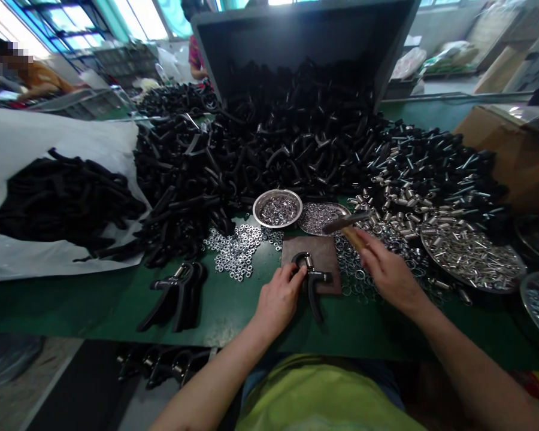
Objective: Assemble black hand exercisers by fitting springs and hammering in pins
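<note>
On a brown metal plate lies a black clamp with a small spring near its top. My left hand is closed on this clamp, fingertips beside the spring. My right hand grips the wooden handle of a hammer, whose dark head is raised above the plate's upper right edge. Behind the plate stand a round metal bowl of small metal pins and a metal dish of small parts. Several finished-looking clamps lie grouped at the left.
Loose nuts lie left of the plate, rings and springs right of it. A heap of black parts spills from a grey bin. A white bag sits left, a cardboard box right. Two people are beyond.
</note>
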A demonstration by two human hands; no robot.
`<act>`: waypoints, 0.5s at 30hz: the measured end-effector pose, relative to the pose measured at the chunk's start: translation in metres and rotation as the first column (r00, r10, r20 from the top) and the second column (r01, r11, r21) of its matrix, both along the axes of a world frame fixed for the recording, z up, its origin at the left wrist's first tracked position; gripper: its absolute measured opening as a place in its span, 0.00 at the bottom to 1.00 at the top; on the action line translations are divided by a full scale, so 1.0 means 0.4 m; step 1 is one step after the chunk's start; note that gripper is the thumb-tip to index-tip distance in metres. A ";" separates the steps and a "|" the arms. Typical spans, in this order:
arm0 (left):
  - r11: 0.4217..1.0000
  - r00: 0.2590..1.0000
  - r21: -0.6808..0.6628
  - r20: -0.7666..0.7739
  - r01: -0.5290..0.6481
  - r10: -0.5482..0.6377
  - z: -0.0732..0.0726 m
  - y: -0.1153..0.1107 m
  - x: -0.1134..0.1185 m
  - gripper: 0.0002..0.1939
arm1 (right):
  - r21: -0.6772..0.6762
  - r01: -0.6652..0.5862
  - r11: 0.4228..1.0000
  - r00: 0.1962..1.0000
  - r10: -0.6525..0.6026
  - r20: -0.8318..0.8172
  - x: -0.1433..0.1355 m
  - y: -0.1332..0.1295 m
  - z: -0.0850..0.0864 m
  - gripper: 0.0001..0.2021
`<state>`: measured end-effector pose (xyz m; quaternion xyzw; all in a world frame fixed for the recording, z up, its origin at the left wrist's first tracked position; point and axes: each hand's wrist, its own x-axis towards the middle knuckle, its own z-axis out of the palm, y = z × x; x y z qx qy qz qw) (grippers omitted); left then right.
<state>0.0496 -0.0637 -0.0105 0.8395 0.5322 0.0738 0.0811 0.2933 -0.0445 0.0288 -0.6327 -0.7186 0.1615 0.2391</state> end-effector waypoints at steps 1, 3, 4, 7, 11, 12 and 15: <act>1.000 1.000 -0.006 0.008 -0.001 0.001 -0.001 0.001 0.001 0.23 | -0.007 -0.078 0.997 0.995 0.078 -0.055 -0.029 -0.003 -0.005 0.23; 1.000 0.999 -0.007 0.032 0.000 0.000 -0.003 0.003 0.000 0.23 | -0.042 -0.187 0.981 0.978 0.182 -0.105 -0.068 -0.009 -0.022 0.22; 1.000 0.999 -0.006 0.051 0.004 -0.004 -0.004 0.004 -0.001 0.22 | -0.071 -0.206 0.976 0.972 0.196 -0.127 -0.076 -0.014 -0.031 0.22; 1.000 0.988 -0.001 0.152 -0.017 0.017 -0.013 0.004 -0.008 0.21 | -0.194 -0.117 0.974 0.961 0.062 -0.269 -0.057 -0.048 -0.050 0.22; 0.984 0.949 -0.051 0.260 -0.169 0.176 -0.033 0.002 -0.013 0.14 | -0.406 0.116 0.907 0.793 -0.330 -0.511 -0.010 -0.136 -0.066 0.27; 0.981 0.945 -0.064 0.263 -0.186 0.196 -0.038 0.001 -0.013 0.12 | -0.443 0.139 0.886 0.763 -0.381 -0.523 -0.009 -0.156 -0.069 0.27; 0.979 0.946 -0.072 0.254 -0.188 0.201 -0.047 0.003 -0.010 0.08 | -0.430 0.101 0.897 0.835 -0.312 -0.453 -0.037 -0.185 -0.066 0.25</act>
